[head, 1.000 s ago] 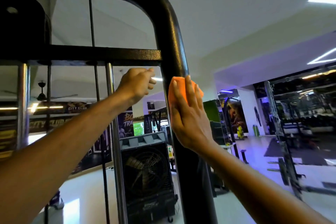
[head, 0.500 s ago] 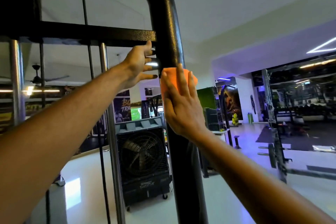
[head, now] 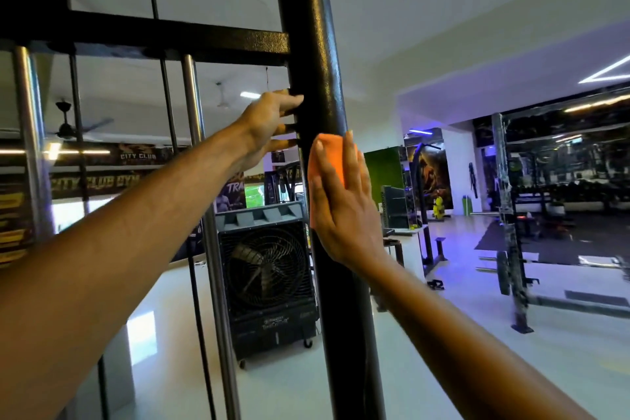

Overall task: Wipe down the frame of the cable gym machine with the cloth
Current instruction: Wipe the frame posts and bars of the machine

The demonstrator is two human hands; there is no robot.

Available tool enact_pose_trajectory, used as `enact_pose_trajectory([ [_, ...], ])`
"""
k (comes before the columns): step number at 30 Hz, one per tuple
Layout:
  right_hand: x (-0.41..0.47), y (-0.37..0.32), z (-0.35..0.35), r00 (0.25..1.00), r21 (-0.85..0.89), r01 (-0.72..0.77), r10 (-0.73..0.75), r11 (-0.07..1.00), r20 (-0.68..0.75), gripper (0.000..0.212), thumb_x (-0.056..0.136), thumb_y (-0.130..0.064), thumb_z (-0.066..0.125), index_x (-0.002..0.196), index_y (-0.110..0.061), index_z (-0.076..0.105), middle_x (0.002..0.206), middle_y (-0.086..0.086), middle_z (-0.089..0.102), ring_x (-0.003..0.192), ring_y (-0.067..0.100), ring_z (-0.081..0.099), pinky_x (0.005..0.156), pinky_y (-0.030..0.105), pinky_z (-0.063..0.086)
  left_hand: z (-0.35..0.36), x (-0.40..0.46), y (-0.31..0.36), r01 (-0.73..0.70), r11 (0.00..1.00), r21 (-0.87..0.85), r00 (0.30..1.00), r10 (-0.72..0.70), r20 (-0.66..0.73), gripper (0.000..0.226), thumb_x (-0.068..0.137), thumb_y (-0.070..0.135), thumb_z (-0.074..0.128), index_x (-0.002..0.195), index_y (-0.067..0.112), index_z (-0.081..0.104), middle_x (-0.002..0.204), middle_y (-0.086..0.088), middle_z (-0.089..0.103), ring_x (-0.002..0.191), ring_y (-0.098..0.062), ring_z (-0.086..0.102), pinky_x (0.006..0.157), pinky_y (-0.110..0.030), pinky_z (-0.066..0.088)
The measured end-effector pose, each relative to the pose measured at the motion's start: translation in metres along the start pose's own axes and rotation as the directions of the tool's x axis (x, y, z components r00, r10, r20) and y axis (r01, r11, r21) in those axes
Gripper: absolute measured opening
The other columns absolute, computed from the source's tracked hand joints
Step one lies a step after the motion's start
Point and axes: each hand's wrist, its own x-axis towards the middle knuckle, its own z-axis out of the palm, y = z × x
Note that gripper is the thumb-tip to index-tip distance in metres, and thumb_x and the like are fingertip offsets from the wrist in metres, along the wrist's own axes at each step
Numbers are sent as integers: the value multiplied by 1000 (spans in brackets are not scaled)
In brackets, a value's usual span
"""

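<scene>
The cloth [head: 330, 157], bright orange and folded small, is pressed flat against the black, textured upright of the frame [head: 315, 54] by the right hand [head: 341, 204], fingers straight. Just left of it, the upright's inner side is touched by the left hand [head: 267, 128], fingers extended, nothing held. A fan [head: 267, 269] is seen beyond.

Black textured tubular frame [head: 315, 44], upright post curving over at top, crossbar joining left side, orange cloth [head: 330, 157] flat against post below crossbar
</scene>
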Motion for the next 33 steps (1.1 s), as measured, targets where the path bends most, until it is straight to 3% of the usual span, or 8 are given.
enact_pose_trajectory([
  [5,65,-8,-2,997,2,45,-45,999,-56,64,115,-45,40,173,-44,13,182,-7,-12,168,33,-1,118,63,45,7,-4,-8,-8,1000,-1,999,8,-44,34,111,35,52,143,30,63,135,3,68,124,-25,66,103,-45,58],
  [11,-62,6,20,998,-51,26,-29,998,-61,75,111,-26,55,174,-36,16,183,-3,-12,168,33,-11,129,67,27,16,-18,-18,6,998,-62,999,-9,-49,32,114,27,46,141,29,63,130,5,69,123,-20,64,109,-46,53],
  [15,-43,6,13,999,22,2,-1,1000,-33,67,112,-37,43,174,-38,17,183,-5,-11,169,32,-4,128,65,32,17,-25,-22,4,999,-48,999,-6,-32,31,116,32,42,140,36,60,138,10,64,128,-20,61,114,-50,50],
  [19,30,-3,6,993,60,42,-35,997,-114,66,117,-41,35,175,-27,7,183,5,-5,169,26,5,128,62,33,17,-27,-22,-2,999,-53,1000,1,-29,36,117,35,41,149,35,56,139,13,63,131,-22,60,103,-41,55],
  [23,-21,1,14,995,16,23,-21,1000,-93,66,118,-36,40,175,-25,9,183,1,-10,169,22,-5,132,61,23,20,-29,-30,-26,998,-60,999,25,-23,35,116,34,43,147,35,58,139,9,65,128,-17,62,102,-40,55],
  [28,-135,10,16,993,84,-122,122,989,6,66,115,-41,43,174,-36,13,181,-9,-19,169,29,8,119,62,45,25,-41,-48,-6,994,-109,1000,7,7,36,113,30,49,148,39,57,135,13,66,126,-14,64,92,-35,55],
  [30,-118,4,10,985,113,-170,168,979,24,65,115,-47,42,173,-43,13,179,-9,-25,168,32,8,117,64,46,26,-44,-57,-1,995,-100,1000,2,6,42,112,33,53,153,40,53,139,15,66,129,-14,63,95,-39,56],
  [33,-55,-2,6,994,87,-108,110,990,-19,63,116,-52,39,173,-45,13,181,-3,-18,166,36,8,115,67,46,28,-47,-66,5,997,-81,1000,-5,2,56,109,36,59,162,43,41,148,15,62,130,-14,65,98,-42,60],
])
